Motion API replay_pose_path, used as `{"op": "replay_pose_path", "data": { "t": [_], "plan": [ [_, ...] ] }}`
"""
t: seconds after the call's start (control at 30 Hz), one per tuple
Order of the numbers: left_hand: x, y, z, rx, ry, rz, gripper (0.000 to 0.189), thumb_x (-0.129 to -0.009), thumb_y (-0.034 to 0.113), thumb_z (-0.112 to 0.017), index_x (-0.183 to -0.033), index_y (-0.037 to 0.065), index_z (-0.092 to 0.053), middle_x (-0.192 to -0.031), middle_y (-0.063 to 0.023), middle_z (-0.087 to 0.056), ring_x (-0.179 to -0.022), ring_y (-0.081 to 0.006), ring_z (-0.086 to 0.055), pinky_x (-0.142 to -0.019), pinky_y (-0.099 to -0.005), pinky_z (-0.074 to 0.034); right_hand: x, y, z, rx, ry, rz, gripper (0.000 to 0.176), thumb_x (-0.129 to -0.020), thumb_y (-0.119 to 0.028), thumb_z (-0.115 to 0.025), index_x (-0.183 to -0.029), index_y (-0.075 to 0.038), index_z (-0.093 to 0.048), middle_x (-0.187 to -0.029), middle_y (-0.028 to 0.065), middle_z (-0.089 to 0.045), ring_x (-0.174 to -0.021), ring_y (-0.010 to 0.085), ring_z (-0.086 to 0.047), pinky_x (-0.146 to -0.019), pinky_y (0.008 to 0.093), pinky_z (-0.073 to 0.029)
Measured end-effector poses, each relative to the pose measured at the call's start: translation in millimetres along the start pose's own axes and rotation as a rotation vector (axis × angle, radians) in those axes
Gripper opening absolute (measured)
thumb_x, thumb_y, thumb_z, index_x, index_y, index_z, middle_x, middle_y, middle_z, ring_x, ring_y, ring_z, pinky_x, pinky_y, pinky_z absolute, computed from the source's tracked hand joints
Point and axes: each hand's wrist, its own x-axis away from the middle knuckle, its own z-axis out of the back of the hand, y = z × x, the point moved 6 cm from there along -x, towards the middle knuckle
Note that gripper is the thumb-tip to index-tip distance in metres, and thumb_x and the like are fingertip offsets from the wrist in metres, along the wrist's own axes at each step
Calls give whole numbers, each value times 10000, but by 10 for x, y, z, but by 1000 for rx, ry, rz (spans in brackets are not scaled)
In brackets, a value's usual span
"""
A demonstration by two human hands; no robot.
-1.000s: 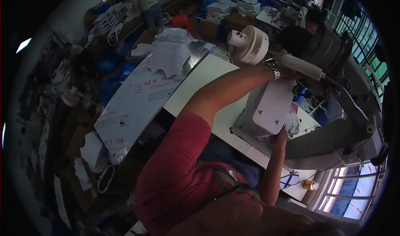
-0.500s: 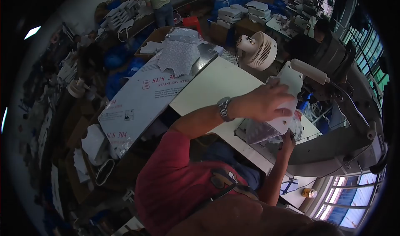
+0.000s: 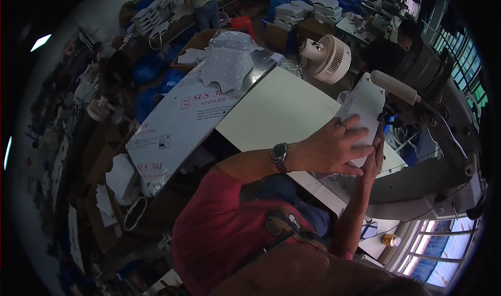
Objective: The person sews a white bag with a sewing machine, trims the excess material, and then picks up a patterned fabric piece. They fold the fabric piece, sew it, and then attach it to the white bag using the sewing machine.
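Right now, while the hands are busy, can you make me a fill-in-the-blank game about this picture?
1. The person's left hand has a ____ strapped round its wrist.
2. The jar by the window is nearer to the right hand than to the ____ hand.
3. At the lower corner of the printed sheet, the letters SUS are followed by the number ____.
4. The person's sleeve is the colour ____.

Missing words: watch; left; 304; red.
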Motion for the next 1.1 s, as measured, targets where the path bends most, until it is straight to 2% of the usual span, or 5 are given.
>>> {"op": "replay_pose_path", "data": {
  "t": [0.4,0.53,0.67,0.83,1.1],
  "plan": [
    [-46,-50,-8,29,45,-36,529,-836,538,-780,-1242,209,-699,-1309,-112,-589,-1239,-398,-556,-919,-484,-545,-15,-9,-56,-3,-31,-38,505,-1154,-289,-391,-1571,-6,-421,-1514,159,-538,-1351,242,-528,-1125,367,-428],
    [-107,-33,13,33,26,-22,525,-828,529,-793,-1224,189,-733,-1325,-123,-624,-1271,-402,-561,-991,-460,-524,16,-48,-52,8,-4,-25,516,-1160,-302,-376,-1587,-15,-401,-1526,162,-524,-1357,238,-517,-1126,365,-428],
    [-160,-17,-16,80,-46,-65,545,-823,505,-814,-1252,178,-741,-1358,-141,-626,-1282,-427,-564,-1015,-485,-515,-49,42,32,73,5,104,482,-1108,-181,-484,-1553,1,-448,-1512,201,-546,-1390,268,-517,-1161,351,-388],
    [-186,-30,-48,70,-88,-35,550,-818,452,-841,-1276,166,-736,-1368,-153,-628,-1296,-441,-560,-1024,-512,-525,-42,-67,33,154,34,150,460,-1093,-183,-504,-1521,-15,-492,-1456,190,-595,-1253,247,-615,-1067,364,-481],
    [-169,-36,-79,64,-56,-9,555,-812,446,-852,-1281,175,-734,-1384,-150,-620,-1300,-441,-557,-1020,-517,-530,-62,-11,36,150,39,155,471,-1099,-211,-511,-1522,-5,-488,-1447,196,-600,-1235,258,-629,-1056,370,-490]
  ]
}}
